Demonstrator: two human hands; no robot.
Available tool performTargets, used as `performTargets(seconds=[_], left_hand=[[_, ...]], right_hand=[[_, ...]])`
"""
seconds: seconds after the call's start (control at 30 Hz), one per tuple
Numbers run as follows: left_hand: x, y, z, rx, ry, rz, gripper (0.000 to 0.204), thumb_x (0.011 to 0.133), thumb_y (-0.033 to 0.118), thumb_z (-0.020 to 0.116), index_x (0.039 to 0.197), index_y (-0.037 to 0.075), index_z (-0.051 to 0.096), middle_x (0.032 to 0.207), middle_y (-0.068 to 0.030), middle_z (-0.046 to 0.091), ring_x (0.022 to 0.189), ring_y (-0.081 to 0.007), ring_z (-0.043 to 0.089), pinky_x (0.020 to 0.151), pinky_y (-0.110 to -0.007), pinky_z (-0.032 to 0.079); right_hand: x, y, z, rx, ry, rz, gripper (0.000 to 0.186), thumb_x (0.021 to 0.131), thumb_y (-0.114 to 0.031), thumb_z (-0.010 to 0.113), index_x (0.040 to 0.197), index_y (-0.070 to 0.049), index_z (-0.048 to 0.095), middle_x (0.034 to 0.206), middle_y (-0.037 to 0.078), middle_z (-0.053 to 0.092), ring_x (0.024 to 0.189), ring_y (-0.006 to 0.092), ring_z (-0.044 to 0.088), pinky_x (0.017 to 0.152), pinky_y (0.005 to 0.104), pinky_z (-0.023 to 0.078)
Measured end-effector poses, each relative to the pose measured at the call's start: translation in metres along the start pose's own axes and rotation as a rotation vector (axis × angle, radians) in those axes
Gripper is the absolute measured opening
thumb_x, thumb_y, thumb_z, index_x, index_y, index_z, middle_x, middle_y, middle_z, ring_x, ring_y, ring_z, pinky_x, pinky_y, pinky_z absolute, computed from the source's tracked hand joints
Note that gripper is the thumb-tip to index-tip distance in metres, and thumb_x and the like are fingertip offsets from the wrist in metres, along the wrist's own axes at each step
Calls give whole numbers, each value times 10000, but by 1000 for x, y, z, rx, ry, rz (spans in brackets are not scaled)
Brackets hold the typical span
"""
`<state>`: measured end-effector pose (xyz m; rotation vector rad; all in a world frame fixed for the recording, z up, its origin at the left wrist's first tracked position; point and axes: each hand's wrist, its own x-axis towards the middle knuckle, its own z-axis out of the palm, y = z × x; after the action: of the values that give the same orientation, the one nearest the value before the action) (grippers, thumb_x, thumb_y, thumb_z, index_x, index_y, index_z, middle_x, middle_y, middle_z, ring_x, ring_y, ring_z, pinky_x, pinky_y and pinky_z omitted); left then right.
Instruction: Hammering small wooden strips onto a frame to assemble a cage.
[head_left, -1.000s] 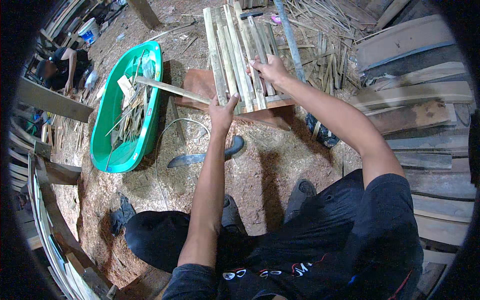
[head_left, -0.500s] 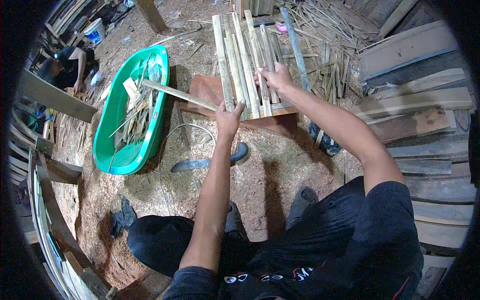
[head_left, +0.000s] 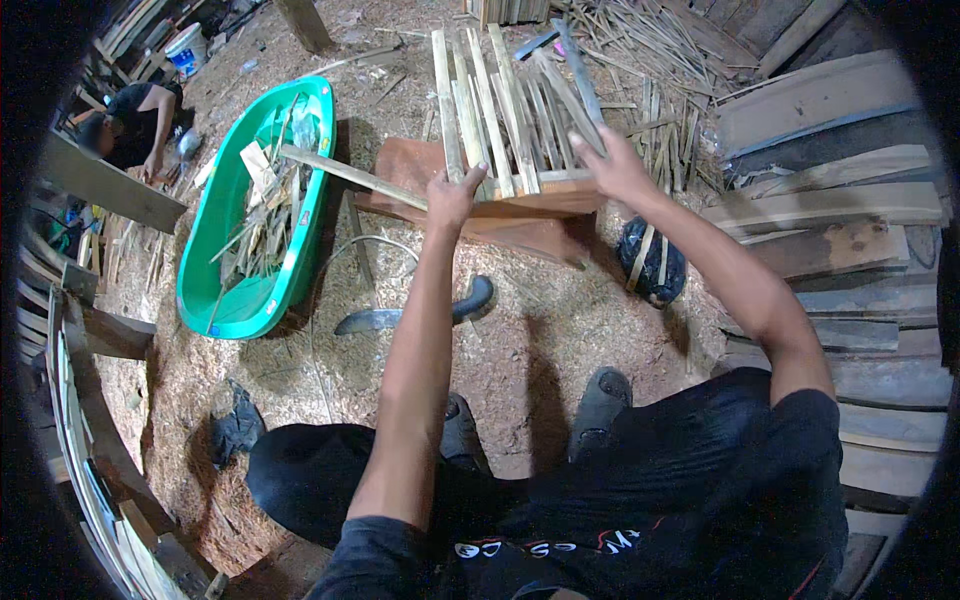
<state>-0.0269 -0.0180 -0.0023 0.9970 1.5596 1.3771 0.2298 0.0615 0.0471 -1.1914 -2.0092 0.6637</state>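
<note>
A row of wooden strips (head_left: 483, 110) lies side by side across a low wooden stand (head_left: 540, 199) in front of me. My left hand (head_left: 452, 198) is closed at the row's near left corner. From it a long wooden strip (head_left: 355, 178) reaches left over the rim of a green tub (head_left: 318, 190). My right hand (head_left: 618, 172) is at the row's right side, with its thumb and fingers around the near end of a slanted wooden strip (head_left: 568, 92). The palm side of both hands is hidden.
Wood offcuts lie inside the tub. A large curved knife (head_left: 370, 320) rests on the sawdust-covered ground near my feet, and a black bundle (head_left: 652, 262) sits right of the stand. Boards (head_left: 830, 235) line the right side. Another person (head_left: 140, 120) crouches at far left.
My right hand has moved right and nearer to me, and a strip at the row's right side now slants toward it. My left hand stays at the row's near left corner.
</note>
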Motion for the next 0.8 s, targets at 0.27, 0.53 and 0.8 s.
performTargets(seconds=[0.27,0.53,0.8], left_hand=[[27,-6,-3,-10,80,-28,379,819,274,775,1020,-43,720,894,-80,720,803,-154,646,732,-318,501],[25,8,-4,6,49,-81,477,798,301,796,1081,-71,700,980,-121,729,881,-187,667,805,-329,509],[25,15,-6,4,105,-104,367,808,214,795,1012,-78,703,917,-121,737,813,-168,669,749,-313,509]], right_hand=[[-109,-43,-41,-281,-336,145,532,1015,-429,525,747,24,605,523,112,509,462,218,482,473,407,399],[-80,-91,-58,-40,-23,-23,464,1036,-374,488,964,70,601,572,161,545,506,270,550,504,421,432],[-59,-71,-72,-159,-215,158,398,1048,-381,478,905,-24,580,604,-6,499,540,106,467,492,325,386]])
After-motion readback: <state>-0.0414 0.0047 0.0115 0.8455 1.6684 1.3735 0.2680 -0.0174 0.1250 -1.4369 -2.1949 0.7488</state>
